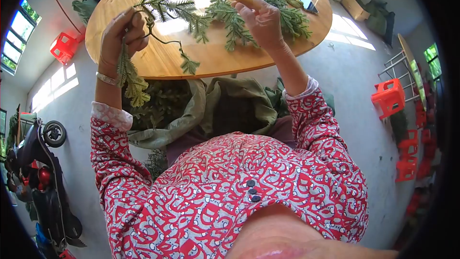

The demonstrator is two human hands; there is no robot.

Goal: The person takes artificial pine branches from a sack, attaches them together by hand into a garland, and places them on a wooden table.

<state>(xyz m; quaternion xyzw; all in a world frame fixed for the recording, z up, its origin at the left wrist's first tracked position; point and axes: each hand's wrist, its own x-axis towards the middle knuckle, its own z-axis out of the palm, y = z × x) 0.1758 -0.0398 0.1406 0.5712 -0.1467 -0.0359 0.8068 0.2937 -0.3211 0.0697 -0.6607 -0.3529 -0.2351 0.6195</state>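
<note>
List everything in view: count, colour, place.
table: one, light wood, ahead
loose branches: several, green, on table
held branches: count unclear, green, left hand
sacks: at least two, olive, below table edge
stools: several, red, both sides
scooter: one, dark, far left
windows: several, dark-framed, both sides
box: one, tan, upper right
floor: one, grey, beneath
bracelet: one, silvery, left wrist
shirt: one, red-white, below
left hand: one, bare, upper left
right hand: one, bare, over branches

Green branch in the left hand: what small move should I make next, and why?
I'd probably bring the right hand across to steady the thin bent stem. The left hand alone grips the green branch, and that stem sticks out unsupported, ending in a small tuft, while the right hand is raised apart from it.
</note>
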